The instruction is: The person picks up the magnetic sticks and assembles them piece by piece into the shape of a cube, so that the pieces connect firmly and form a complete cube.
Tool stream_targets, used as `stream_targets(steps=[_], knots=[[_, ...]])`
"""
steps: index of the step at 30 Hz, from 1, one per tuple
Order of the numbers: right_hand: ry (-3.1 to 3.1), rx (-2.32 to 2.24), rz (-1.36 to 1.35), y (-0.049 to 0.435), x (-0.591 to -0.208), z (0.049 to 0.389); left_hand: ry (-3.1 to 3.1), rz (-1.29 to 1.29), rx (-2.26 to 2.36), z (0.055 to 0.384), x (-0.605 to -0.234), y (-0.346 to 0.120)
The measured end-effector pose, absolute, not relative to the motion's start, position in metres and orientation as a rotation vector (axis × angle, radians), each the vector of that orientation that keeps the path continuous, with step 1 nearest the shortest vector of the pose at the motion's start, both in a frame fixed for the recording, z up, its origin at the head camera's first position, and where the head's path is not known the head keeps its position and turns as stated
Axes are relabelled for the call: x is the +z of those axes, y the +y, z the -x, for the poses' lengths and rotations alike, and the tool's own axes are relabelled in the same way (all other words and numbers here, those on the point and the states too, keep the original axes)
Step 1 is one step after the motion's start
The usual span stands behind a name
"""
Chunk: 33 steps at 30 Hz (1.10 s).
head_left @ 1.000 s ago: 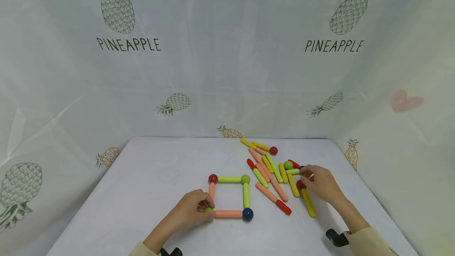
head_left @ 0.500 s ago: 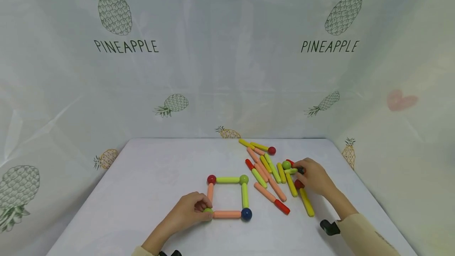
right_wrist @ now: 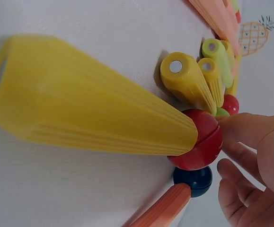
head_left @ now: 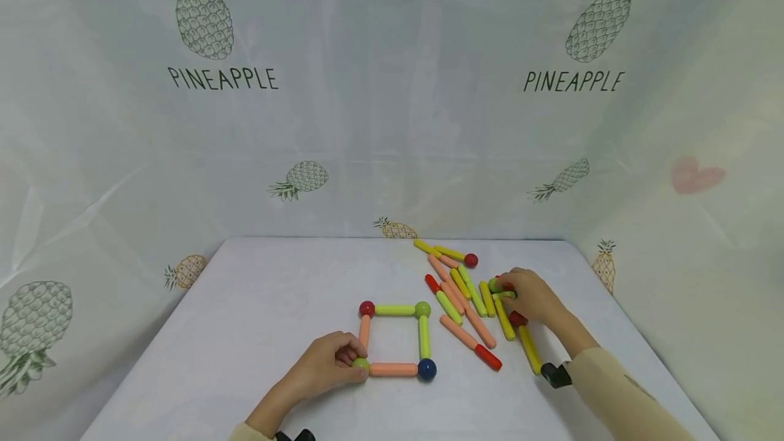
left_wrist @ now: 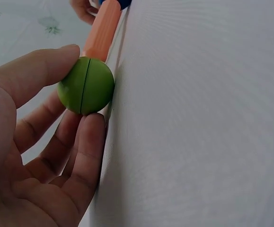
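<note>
Your right hand (head_left: 530, 295) has shifted leftward, nearest the green ball (head_left: 493, 285) on its left, beside a yellow stick (head_left: 486, 299); whether it's pinching, you can't tell. Your left hand (head_left: 331, 361), well apart, pinches the green corner ball (left_wrist: 86, 86).

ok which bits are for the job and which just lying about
In the job:
square of sticks and balls
green corner ball, pinched by the left hand
loose pieces by the right hand, probably

Lying about, perhaps spares:
farthest red ball
red stick nearest the person
orange stick end to end with it
</note>
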State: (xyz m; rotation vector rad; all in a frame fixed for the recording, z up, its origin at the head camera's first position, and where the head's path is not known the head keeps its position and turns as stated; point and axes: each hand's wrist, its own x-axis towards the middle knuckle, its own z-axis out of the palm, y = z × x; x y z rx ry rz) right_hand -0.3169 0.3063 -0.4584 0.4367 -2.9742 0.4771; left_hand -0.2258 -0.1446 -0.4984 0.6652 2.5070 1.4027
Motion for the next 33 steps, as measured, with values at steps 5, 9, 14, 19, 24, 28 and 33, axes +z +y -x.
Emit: stream_targets(steps=[5,9,14,19,24,28,33], knots=[[-3.019,0.486,-0.422,0.304,-0.459,0.318,2.503,-0.671,1.413,0.226,-0.501,-0.145],[-3.052,0.432,-0.418,0.302,-0.462,0.321,2.491,-0.656,1.419,0.227,-0.502,-0.146],[-3.063,0.365,-0.409,0.298,-0.465,0.326,2.463,-0.646,1.454,0.226,-0.500,-0.146],[-3.083,0.299,-0.440,0.298,-0.465,0.328,2.456,-0.646,1.466,0.226,-0.498,-0.145],[-3.114,0.400,-0.522,0.300,-0.470,0.329,2.458,-0.650,1.468,0.225,-0.497,-0.143],[-3.087,0.447,-0.498,0.302,-0.471,0.326,2.451,-0.647,1.467,0.226,-0.497,-0.142],[-2.924,0.528,-0.485,0.290,-0.459,0.317,2.481,-0.643,1.437,0.226,-0.499,-0.143]])
